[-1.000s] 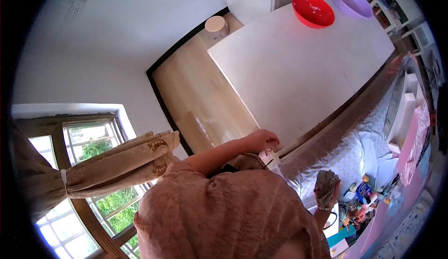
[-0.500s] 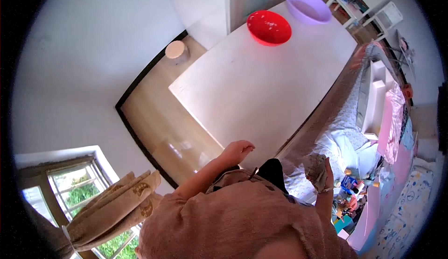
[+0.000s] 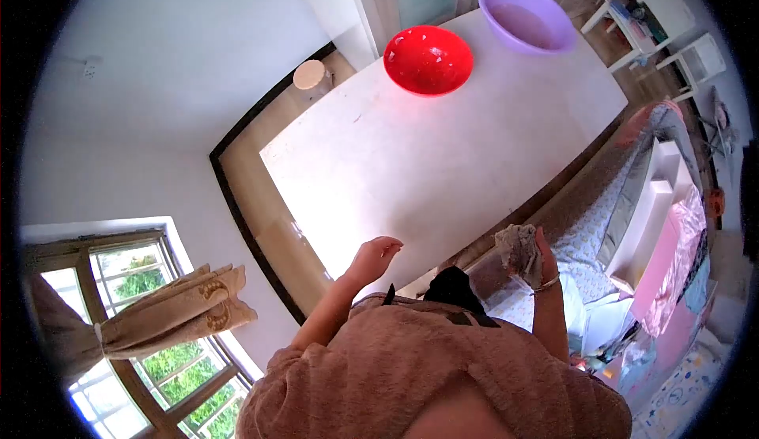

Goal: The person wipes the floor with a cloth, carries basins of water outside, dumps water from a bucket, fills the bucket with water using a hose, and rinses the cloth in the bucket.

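My right hand (image 3: 545, 259), a thin band at its wrist, grips a crumpled grey rag (image 3: 519, 251) beyond the right near edge of the white table (image 3: 466, 150). My left hand (image 3: 375, 258) hovers by the table's near end, fingers loosely bent, with nothing visible in it. On the far part of the tabletop sits a red basin (image 3: 429, 63) with small white bits inside. Behind it, to the right, stands a larger purple basin (image 3: 528, 18) that seems to hold some liquid.
A round stool (image 3: 313, 77) stands between table and wall. At right lies a bed (image 3: 581, 237) with a long white box (image 3: 650, 217) and pink sheeting on it. White chairs (image 3: 696, 63) stand at the far right. A curtained window (image 3: 142, 281) is at lower left.
My view has shifted, bringing the table's near-left part closer. My right hand with the rag has moved up and slightly left; my left hand appears further left. The basins stay on the table.
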Tool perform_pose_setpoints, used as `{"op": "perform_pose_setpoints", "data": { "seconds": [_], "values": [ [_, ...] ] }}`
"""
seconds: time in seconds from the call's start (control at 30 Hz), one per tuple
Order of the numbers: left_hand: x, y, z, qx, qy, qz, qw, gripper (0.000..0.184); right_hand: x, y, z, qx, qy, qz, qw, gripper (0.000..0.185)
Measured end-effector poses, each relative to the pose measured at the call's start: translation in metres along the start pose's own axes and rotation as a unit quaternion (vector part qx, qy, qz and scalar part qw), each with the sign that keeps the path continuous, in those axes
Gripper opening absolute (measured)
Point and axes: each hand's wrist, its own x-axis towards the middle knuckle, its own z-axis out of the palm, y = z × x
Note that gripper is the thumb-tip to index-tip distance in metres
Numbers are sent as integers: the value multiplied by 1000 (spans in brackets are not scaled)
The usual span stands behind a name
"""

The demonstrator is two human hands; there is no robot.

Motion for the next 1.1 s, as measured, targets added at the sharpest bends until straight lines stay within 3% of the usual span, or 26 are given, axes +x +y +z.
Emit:
{"op": "perform_pose_setpoints", "data": {
  "seconds": [0.13,0.17,0.3,0.37,0.47,0.57,0.6,0.63,0.7,0.77,0.8,0.83,0.9,0.97,1.0,1.07,1.1],
  "values": [
    [29,16,4,75,12,1,997,15,7,-30,12,-16,13,14,1000,46],
    [43,0,3,73,71,42,994,13,9,-33,12,-20,33,26,999,47],
    [115,-10,-44,93,302,53,947,9,25,-44,-1,-12,-8,49,999,49],
    [159,-23,-70,95,380,49,919,13,36,-44,-7,-59,17,62,996,54],
    [207,-20,-87,158,418,12,894,17,32,-47,36,-58,35,27,997,59],
    [218,-8,-94,220,339,-43,914,12,30,-54,33,-33,20,34,999,63],
    [223,-13,-97,244,302,-50,920,10,42,-56,-5,-38,22,24,999,63],
    [222,-12,-96,257,307,-36,916,9,61,-57,-70,-67,86,-25,994,60],
    [214,-4,-94,270,311,-22,911,8,65,-65,-81,-92,152,-74,981,57],
    [210,18,-91,127,322,25,938,7,49,-79,-6,-67,130,-17,989,47],
    [209,37,-88,126,320,31,939,7,64,-82,-33,-65,130,-24,989,47],
    [211,61,-84,42,323,75,943,8,90,-80,-78,-200,132,-116,964,42],
    [220,113,-72,-88,310,158,933,10,107,-102,-104,-327,137,-212,911,38],
    [233,147,-63,-134,290,229,919,10,121,-140,-71,-382,81,-180,903,36],
    [242,154,-61,-132,293,233,918,10,126,-159,-48,-400,59,-170,898,35],
    [259,158,-59,129,296,138,936,10,121,-202,8,-159,0,-68,985,34],
    [267,156,-55,146,312,122,931,11,135,-225,3,-161,-5,-64,985,34]
  ]
}}
